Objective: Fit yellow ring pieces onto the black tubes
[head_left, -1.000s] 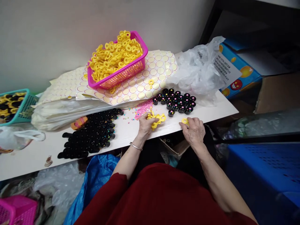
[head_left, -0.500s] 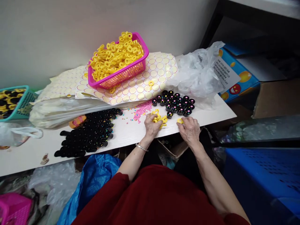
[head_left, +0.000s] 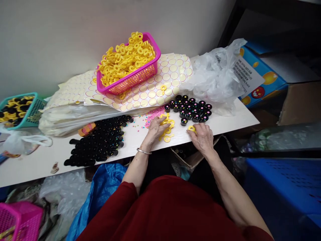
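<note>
My left hand [head_left: 154, 130] rests on the white table [head_left: 35, 162], fingers curled over a small heap of yellow plastic rings [head_left: 167, 126]. My right hand [head_left: 202, 135] pinches one yellow ring [head_left: 192, 128] against the table, just in front of a cluster of upright black caps [head_left: 191, 109] with coloured beads inside. A patch of loose pink beads [head_left: 152, 116] lies just beyond my left hand.
A pink basket [head_left: 130, 79] heaped with yellow rings sits on sticker sheets [head_left: 160, 87] at the back. Many black caps [head_left: 100, 140] lie at left. A teal basket [head_left: 23, 110] is far left, a crumpled plastic bag [head_left: 215, 77] right, a blue crate [head_left: 283, 187] lower right.
My left hand loosened and spread the yellow rings out on the table. My right hand slid slightly left with its ring, toward the black caps.
</note>
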Motion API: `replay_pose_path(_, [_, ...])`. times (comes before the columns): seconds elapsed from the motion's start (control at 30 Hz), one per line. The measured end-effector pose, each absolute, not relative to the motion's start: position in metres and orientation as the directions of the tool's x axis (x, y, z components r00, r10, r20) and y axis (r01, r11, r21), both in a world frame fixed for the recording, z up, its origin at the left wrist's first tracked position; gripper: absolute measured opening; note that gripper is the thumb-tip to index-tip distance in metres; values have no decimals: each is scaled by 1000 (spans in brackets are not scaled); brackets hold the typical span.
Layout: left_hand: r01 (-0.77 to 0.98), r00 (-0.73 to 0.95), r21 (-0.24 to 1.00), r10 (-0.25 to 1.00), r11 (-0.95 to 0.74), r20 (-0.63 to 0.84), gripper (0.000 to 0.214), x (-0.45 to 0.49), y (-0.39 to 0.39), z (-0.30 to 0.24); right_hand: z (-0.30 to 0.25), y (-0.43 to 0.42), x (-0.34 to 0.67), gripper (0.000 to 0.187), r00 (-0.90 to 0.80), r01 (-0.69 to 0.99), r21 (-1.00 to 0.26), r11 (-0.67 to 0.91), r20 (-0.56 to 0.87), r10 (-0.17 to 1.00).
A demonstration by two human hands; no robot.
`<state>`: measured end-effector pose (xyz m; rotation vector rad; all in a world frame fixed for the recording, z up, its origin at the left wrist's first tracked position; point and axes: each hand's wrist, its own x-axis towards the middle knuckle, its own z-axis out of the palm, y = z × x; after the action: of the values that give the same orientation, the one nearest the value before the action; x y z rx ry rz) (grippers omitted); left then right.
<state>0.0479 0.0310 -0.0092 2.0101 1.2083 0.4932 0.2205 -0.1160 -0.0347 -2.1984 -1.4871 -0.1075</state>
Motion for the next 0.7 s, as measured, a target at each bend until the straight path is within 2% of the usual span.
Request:
replay_pose_path(0.07, [637, 466, 699, 884, -324, -14, 45, 45, 27, -5, -37, -118, 220, 27, 416, 875, -412, -254, 372, 830])
replay_pose_path(0.2, [710, 408, 547, 892, -444, 194, 35, 56, 10, 6, -39, -124, 216, 25, 459, 821, -541, -182, 438, 773])
replay_pose_path(0.27, [692, 489, 480, 839, -540, 240, 26, 71, 1, 8, -38, -126, 215, 25, 479, 791, -594, -146, 454, 752])
replay_pose_path(0.37, [667, 592, 420, 780, -615, 202, 26, 98, -8, 4, -34, -130, 216, 25, 508, 741, -664, -103, 454, 732])
replay_pose_path(0.53, [663, 604, 440, 780, -606, 165, 21, 123, -9, -4, -27, -138, 220, 25, 535, 672, -736, -81, 406, 741])
replay_pose_path(0.7, [585, 655, 495, 734, -642, 178, 14, 118, -19, -10, -20, -140, 218, 26, 508, 687, -724, -61, 419, 752])
